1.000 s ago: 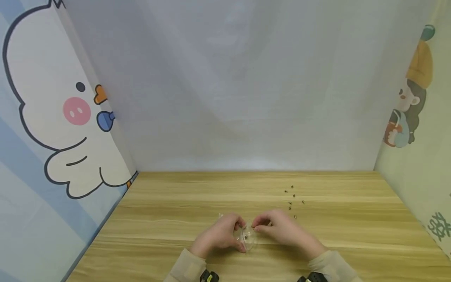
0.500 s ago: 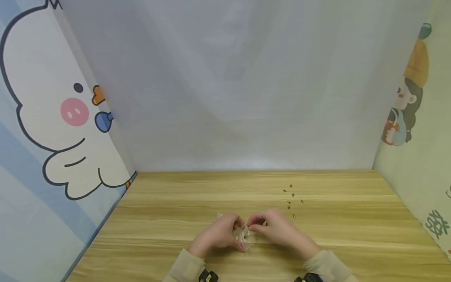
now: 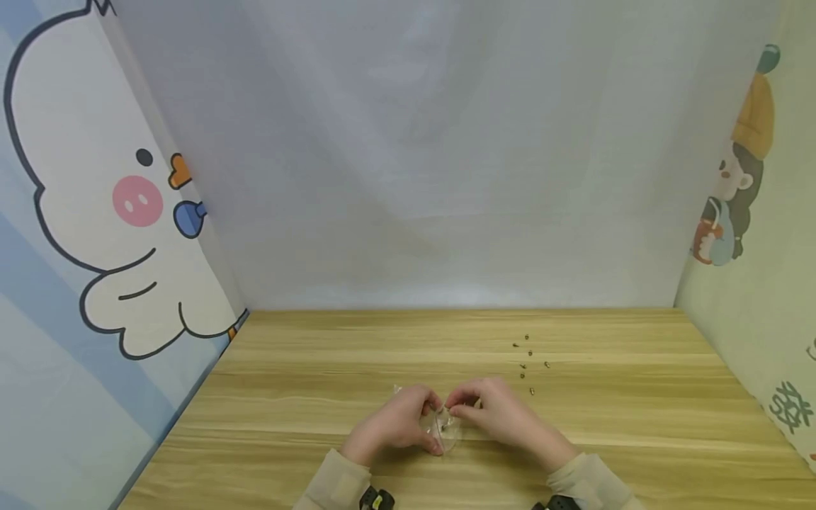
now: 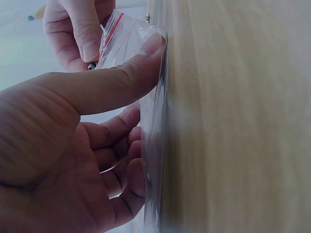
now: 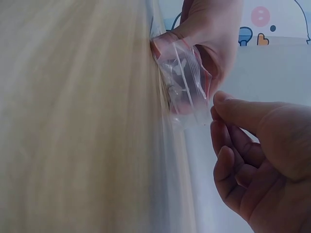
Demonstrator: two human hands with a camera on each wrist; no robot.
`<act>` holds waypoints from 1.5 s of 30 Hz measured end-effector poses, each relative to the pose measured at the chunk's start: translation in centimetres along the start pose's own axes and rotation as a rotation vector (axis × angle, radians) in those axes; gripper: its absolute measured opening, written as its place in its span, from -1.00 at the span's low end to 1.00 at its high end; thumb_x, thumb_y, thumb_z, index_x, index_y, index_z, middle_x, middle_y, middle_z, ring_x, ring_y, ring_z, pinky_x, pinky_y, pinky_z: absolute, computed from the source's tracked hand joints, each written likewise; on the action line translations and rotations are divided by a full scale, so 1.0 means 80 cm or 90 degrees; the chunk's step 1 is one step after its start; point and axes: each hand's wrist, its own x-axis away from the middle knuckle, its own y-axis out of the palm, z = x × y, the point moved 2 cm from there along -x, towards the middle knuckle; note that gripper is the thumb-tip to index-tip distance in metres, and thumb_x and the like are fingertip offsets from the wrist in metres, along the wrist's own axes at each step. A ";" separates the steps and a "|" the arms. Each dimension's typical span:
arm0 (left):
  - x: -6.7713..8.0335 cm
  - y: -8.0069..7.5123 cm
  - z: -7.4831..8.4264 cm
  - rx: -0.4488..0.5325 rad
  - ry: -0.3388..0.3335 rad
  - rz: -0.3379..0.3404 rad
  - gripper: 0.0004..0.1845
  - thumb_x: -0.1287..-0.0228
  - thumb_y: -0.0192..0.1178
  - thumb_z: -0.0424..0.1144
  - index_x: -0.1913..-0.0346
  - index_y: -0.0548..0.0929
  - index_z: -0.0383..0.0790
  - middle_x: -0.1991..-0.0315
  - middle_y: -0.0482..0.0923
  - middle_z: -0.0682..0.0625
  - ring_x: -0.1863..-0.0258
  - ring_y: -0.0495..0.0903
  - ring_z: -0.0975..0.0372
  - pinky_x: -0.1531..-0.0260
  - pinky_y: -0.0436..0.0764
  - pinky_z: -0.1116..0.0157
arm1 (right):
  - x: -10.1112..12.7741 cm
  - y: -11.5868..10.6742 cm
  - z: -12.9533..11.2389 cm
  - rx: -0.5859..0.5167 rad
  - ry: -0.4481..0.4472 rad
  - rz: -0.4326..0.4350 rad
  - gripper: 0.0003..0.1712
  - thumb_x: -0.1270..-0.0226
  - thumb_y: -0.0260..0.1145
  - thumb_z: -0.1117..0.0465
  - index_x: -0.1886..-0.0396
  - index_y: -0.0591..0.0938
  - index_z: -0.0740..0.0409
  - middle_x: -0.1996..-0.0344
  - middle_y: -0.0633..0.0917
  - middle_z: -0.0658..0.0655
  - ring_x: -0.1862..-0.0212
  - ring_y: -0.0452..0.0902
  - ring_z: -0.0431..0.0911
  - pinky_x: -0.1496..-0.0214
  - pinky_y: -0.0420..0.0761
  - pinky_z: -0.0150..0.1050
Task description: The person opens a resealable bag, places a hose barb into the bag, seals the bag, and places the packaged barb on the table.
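Note:
My left hand point(image 3: 398, 421) grips a clear zip-lock bag point(image 4: 153, 121) with a red line along its mouth, holding the mouth apart just over the tabletop. The thumb lies at one side of the opening and the fingers curl at the other. At the bag's mouth, my right hand point(image 3: 500, 414) pinches a small dark metal piece point(image 4: 91, 65) between thumb and forefinger; its exact kind I cannot tell. In the head view, a dark speck shows through the clear plastic. The right hand's other fingers are loosely curled in the right wrist view.
Several small metal pieces point(image 3: 532, 391) lie scattered on the wooden table point(image 3: 306, 368), beyond my right hand. A pale curtain point(image 3: 446, 177) rises behind the table, with printed cartoon panels at left and right.
My right hand has shifted slightly left, closer to the bag's mouth, with the small metal piece in its fingers. The left hand keeps its grip on the bag.

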 end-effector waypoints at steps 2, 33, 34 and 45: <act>0.000 0.000 0.000 0.000 -0.001 -0.002 -0.37 0.30 0.69 -0.25 0.09 0.59 -0.25 0.26 0.44 0.04 0.23 0.43 0.23 0.15 0.47 0.33 | 0.000 0.000 0.000 -0.003 -0.001 -0.001 -0.93 -0.30 0.41 0.23 0.26 0.76 -0.02 0.37 0.71 -0.22 0.28 0.57 -0.32 0.19 0.56 -0.30; -0.001 0.002 -0.001 -0.004 -0.006 0.000 -0.35 0.28 0.68 -0.24 0.05 0.58 -0.25 0.25 0.43 0.05 0.22 0.43 0.24 0.15 0.48 0.32 | 0.011 -0.055 0.050 -0.069 0.108 0.012 -0.82 -0.36 0.36 0.17 0.14 0.74 0.14 0.30 0.71 -0.07 0.29 0.59 -0.13 0.25 0.57 -0.30; 0.000 0.003 -0.001 -0.002 -0.007 -0.001 -0.35 0.27 0.68 -0.24 0.05 0.58 -0.26 0.25 0.43 0.05 0.21 0.43 0.23 0.15 0.48 0.33 | 0.013 -0.060 0.053 -0.068 0.112 0.011 -0.81 -0.36 0.36 0.16 0.13 0.74 0.14 0.30 0.71 -0.06 0.28 0.59 -0.13 0.25 0.57 -0.30; 0.002 0.000 0.000 0.000 -0.008 -0.003 -0.34 0.27 0.68 -0.25 0.03 0.58 -0.28 0.24 0.44 0.05 0.20 0.43 0.24 0.13 0.49 0.31 | 0.044 -0.116 0.101 -0.028 0.167 0.043 -0.82 -0.36 0.38 0.13 0.13 0.74 0.08 0.16 0.73 -0.02 0.13 0.59 -0.14 0.07 0.55 -0.27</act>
